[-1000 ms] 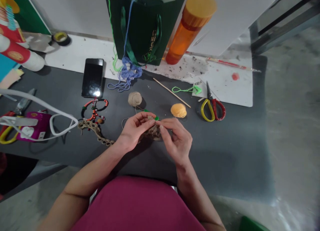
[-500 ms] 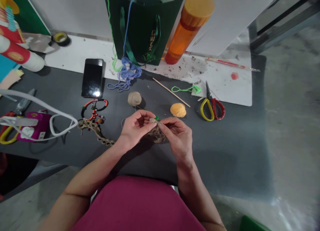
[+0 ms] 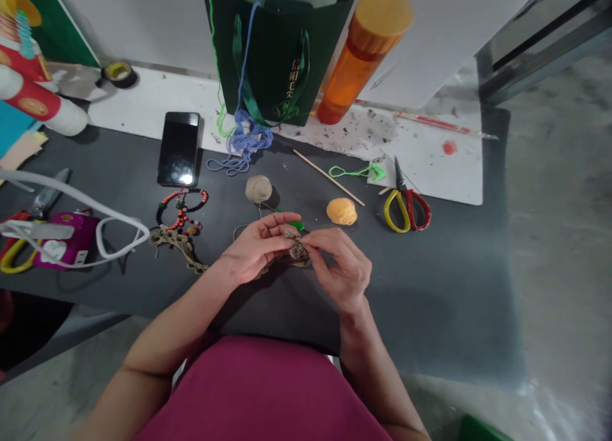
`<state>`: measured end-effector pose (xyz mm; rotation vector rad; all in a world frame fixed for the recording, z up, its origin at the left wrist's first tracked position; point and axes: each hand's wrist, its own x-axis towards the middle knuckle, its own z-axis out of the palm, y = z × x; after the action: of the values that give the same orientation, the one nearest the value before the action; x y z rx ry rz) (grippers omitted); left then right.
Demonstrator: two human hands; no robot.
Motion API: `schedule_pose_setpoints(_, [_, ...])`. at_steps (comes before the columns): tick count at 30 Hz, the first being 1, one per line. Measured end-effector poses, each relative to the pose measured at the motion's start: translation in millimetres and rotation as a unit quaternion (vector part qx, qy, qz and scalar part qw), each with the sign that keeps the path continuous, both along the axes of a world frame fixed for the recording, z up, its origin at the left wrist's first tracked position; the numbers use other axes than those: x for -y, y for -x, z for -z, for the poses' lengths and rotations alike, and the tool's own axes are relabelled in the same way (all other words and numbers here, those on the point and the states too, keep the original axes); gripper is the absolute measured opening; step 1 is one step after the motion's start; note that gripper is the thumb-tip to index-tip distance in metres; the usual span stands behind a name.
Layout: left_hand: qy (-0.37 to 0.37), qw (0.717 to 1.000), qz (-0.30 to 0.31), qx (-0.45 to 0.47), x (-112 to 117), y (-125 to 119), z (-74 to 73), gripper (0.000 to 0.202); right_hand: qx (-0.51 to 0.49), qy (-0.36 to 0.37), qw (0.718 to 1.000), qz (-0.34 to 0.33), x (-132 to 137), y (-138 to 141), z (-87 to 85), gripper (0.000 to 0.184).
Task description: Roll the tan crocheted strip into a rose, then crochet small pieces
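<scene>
Over the dark table (image 3: 430, 269), both my hands meet on a small brown crocheted piece (image 3: 295, 253). My left hand (image 3: 258, 245) pinches its upper edge with curled fingers. My right hand (image 3: 340, 262) grips its right side, fingers closed on it. A green-handled hook (image 3: 297, 224) pokes out just behind my fingers; which hand holds it is hidden. A thin thread runs from the piece back to a beige yarn ball (image 3: 258, 188). An orange yarn ball (image 3: 341, 211) lies just beyond my right hand.
Yellow-and-red scissors (image 3: 406, 206), a wooden stick (image 3: 327, 176) and a green loop (image 3: 358, 171) lie to the right. A phone (image 3: 179, 148), bead bracelets (image 3: 182, 208), a brown crocheted strip (image 3: 176, 243), a green bag (image 3: 277, 52) and an orange bottle (image 3: 363, 52) stand behind. White cord (image 3: 95, 218) at left.
My hands have shifted slightly and turned the crocheted piece between the fingers; my right fingers now sit lower on it. Nothing else on the table has moved.
</scene>
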<state>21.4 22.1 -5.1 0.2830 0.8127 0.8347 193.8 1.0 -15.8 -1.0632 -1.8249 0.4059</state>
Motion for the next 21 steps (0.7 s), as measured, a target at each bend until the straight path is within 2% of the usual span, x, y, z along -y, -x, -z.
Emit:
schedule_pose_setpoints(5, [-0.007,1.0,0.02,-0.004,1.2,-0.1,0.1,0.044,0.006,0.001,1.0,-0.018,-1.2,-0.8,-1.5,0.025])
schedule_pose_setpoints(11, [-0.053,0.997,-0.021,-0.049,3.8,-5.3,4.0,0.04,-0.043,0.045,0.998,-0.019,-0.4,-0.7,-1.8,0.022])
schedule_pose_setpoints(14, [-0.099,0.992,-0.034,-0.075,4.7,-5.9,2.5,0.04,-0.11,0.155,0.982,-0.023,1.4,-0.2,-3.6,0.013])
schedule_pose_setpoints(17, [-0.155,0.978,-0.033,-0.135,5.3,-4.9,-3.8,0.038,-0.171,0.285,0.943,-0.019,0.8,-0.8,-4.7,0.014])
schedule_pose_setpoints(21, [-0.224,0.955,-0.005,-0.195,5.9,-2.6,-11.5,0.034,-0.183,0.36,0.915,-0.012,-2.6,-2.4,-3.2,0.023])
